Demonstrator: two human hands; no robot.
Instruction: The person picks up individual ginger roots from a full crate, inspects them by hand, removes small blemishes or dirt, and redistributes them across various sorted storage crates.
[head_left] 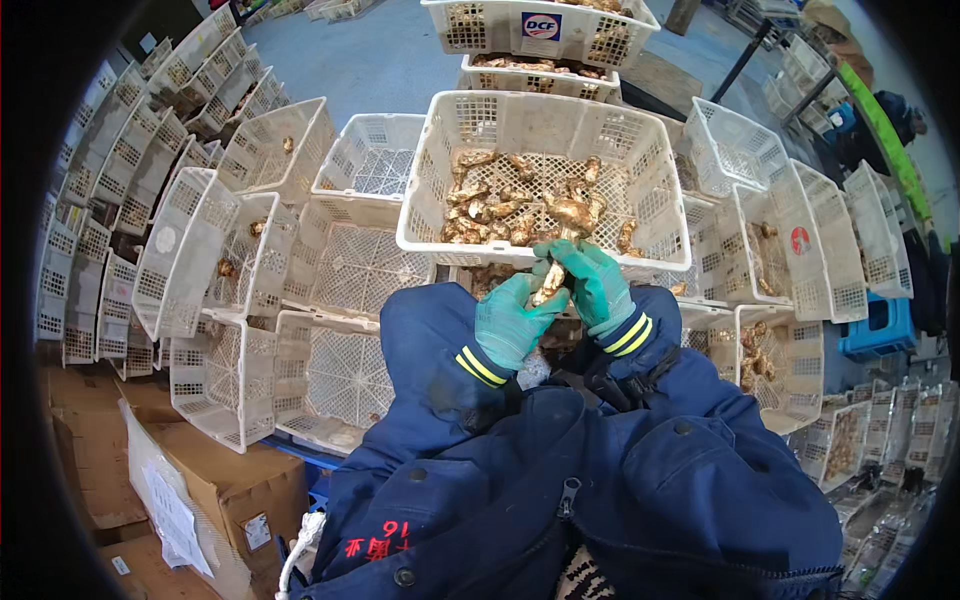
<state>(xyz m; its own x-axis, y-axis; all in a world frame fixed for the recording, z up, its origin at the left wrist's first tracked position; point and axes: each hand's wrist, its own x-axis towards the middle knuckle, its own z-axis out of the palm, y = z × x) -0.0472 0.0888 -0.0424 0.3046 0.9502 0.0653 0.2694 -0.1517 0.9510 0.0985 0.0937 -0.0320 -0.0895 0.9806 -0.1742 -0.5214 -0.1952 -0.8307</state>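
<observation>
Both my hands wear green gloves and meet just over the near rim of a white plastic crate (560, 122). Between them is a pale, brown-flecked mushroom (549, 284). My left hand (516, 320) has its fingers closed around the mushroom's lower side, while the fingers of my right hand (597, 288) grip it from the other side. A heap of brown and cream mushrooms (490, 210) covers the near left of the crate's mesh floor. More mushrooms (574, 212) lie near the middle, close to my right fingertips.
White crates surround me, among them an upright-sided one (375, 135) at left and one (755, 360) holding mushrooms at right. Beyond the main crate stands a crate stack (490, 30). Cardboard boxes (220, 450) sit lower left, a blue stool (880, 325) at right. Another person (900, 115) is far right.
</observation>
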